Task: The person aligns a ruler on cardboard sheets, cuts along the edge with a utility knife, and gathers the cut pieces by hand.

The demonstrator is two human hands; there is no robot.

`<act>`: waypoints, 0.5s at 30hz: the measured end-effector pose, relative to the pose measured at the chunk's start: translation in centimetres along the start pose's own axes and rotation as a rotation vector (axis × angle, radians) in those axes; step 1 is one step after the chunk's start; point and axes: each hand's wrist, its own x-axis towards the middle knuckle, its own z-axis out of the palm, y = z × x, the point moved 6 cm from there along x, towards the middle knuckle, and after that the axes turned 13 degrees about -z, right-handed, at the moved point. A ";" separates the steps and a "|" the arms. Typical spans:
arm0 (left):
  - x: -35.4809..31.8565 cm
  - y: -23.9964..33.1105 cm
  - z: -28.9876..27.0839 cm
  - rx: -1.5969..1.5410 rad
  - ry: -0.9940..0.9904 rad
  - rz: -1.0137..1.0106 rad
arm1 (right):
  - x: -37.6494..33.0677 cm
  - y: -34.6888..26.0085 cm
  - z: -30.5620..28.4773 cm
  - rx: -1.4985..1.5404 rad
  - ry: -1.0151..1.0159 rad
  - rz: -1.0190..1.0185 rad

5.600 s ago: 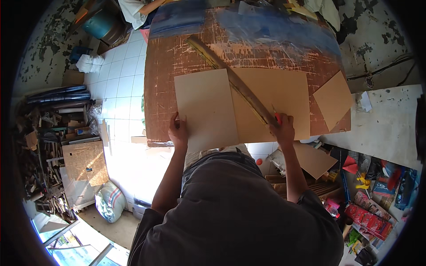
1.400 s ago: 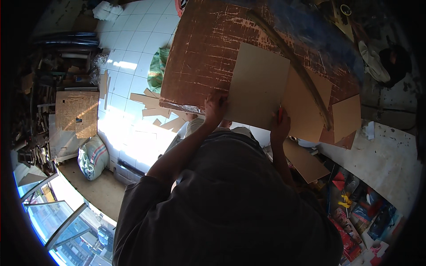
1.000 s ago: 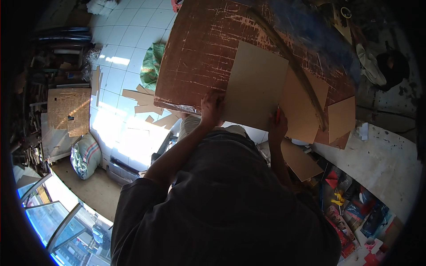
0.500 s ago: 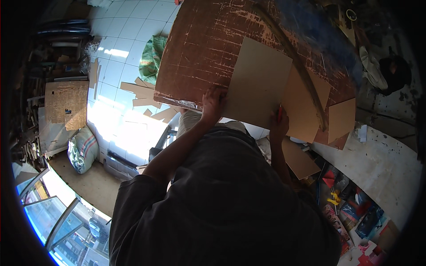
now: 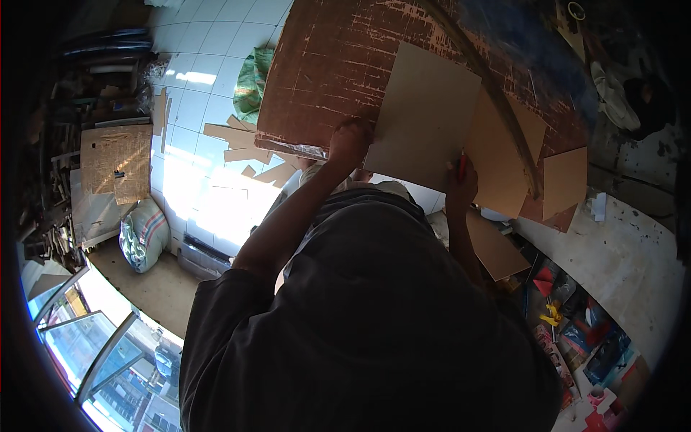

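A flat grey-brown rectangular sheet (image 5: 428, 108) lies over the near edge of a worn reddish-brown board (image 5: 324, 72). My left hand (image 5: 352, 140) is at the sheet's left edge, its fingers curled and closed on that edge, partly in shadow. My right hand (image 5: 462, 183) is closed around a slim red tool (image 5: 462, 167) at the sheet's lower right corner. Whether the tool is a pencil or a cutter I cannot make out. Beneath the sheet's right side lies another brown sheet (image 5: 507, 151), crossed by a long curved wooden strip (image 5: 507, 108).
A smaller brown piece (image 5: 565, 180) rests at the board's right end. Cut strips (image 5: 248, 144) and a green sack (image 5: 252, 86) lie on the tiled floor to the left. Below right are a brown panel (image 5: 497, 248) and a yellow tool (image 5: 552, 315) among clutter.
The whole view has shifted a little, so everything sits slightly higher and further right. Both hands stay at the same places on the sheet.
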 end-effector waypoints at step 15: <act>-0.5 -0.5 -0.3 -0.138 0.046 0.009 | -0.4 -0.5 -0.1 -0.072 0.052 -0.038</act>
